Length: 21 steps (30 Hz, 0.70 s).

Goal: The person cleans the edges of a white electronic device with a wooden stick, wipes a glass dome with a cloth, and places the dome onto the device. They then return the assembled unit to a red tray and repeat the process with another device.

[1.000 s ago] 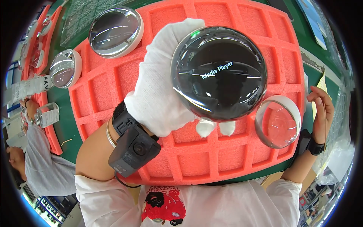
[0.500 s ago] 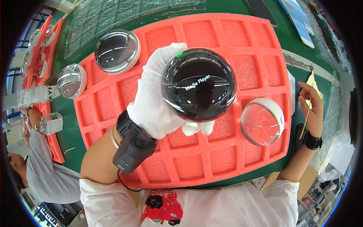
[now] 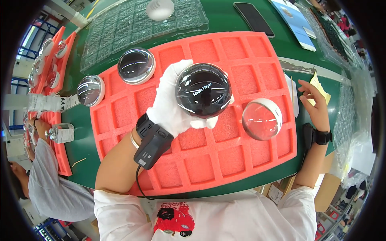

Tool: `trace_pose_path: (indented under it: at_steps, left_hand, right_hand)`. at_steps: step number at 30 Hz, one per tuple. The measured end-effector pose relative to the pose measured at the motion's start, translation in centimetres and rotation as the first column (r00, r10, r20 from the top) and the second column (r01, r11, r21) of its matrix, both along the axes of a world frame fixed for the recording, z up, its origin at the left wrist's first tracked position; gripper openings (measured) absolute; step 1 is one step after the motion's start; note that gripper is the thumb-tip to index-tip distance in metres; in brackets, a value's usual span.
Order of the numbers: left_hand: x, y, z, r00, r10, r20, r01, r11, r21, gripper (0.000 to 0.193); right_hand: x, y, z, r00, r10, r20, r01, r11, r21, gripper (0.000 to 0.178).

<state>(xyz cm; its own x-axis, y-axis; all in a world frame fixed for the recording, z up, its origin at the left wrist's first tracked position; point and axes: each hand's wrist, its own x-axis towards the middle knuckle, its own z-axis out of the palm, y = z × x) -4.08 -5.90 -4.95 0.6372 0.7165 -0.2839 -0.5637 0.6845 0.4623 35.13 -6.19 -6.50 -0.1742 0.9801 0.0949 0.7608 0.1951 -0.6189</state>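
Observation:
My left hand, in a white glove, holds a round device with a clear dome from its left and underneath. Pale lettering glows on its dark screen. Below the device lies a pink foam tray with square recesses. Two similar domed devices, one dark and one clearer, sit at the tray's left side. Another see-through dome with a white base rests on the right part. Beyond the tray's right edge, my bare right hand has its fingers apart, beside a crumpled yellow paper.
At the back lies a clear plastic tray with a white dotted ball. A phone and blue booklet are at the back right. A glass bottle stands left, near a co-worker's grey sleeve.
The thin stick seen in my right hand no longer shows there. The green mark on the held device's screen is gone. The view has shifted, bringing the phone and dotted ball into sight.

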Motion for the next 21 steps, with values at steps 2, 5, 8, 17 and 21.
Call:
trace_pose_path:
  at_steps: [2,5,8,17,21]
  left_hand:
    - [-0.1,0.0,-0.4,0.999,0.013,-0.048,-0.010,0.999,0.053,0.065]
    - [0.1,-0.1,-0.4,0.998,-0.012,-0.057,0.018,0.993,0.112,0.065]
    - [0.2,-0.1,-0.4,0.998,-0.013,-0.065,0.023,0.988,0.153,0.065]
    - [-2.4,-4.8,3.7,0.982,0.155,-0.109,-0.120,0.954,0.275,0.063]
    - [-6.1,-8.6,5.4,0.966,0.256,-0.018,-0.240,0.925,0.293,0.061]
  right_hand:
    - [0.1,0.5,-0.6,1.000,0.019,-0.013,-0.019,0.999,-0.027,0.040]
    - [0.3,0.3,-0.2,0.999,0.016,-0.028,-0.017,0.999,-0.030,0.036]
    - [0.3,0.0,0.0,0.998,0.018,-0.058,-0.019,1.000,-0.020,0.032]
    - [-0.8,-1.7,2.7,0.965,0.006,-0.260,0.032,0.990,0.140,0.025]
    - [-4.4,-3.7,5.8,0.939,0.113,-0.324,-0.040,0.974,0.225,0.022]
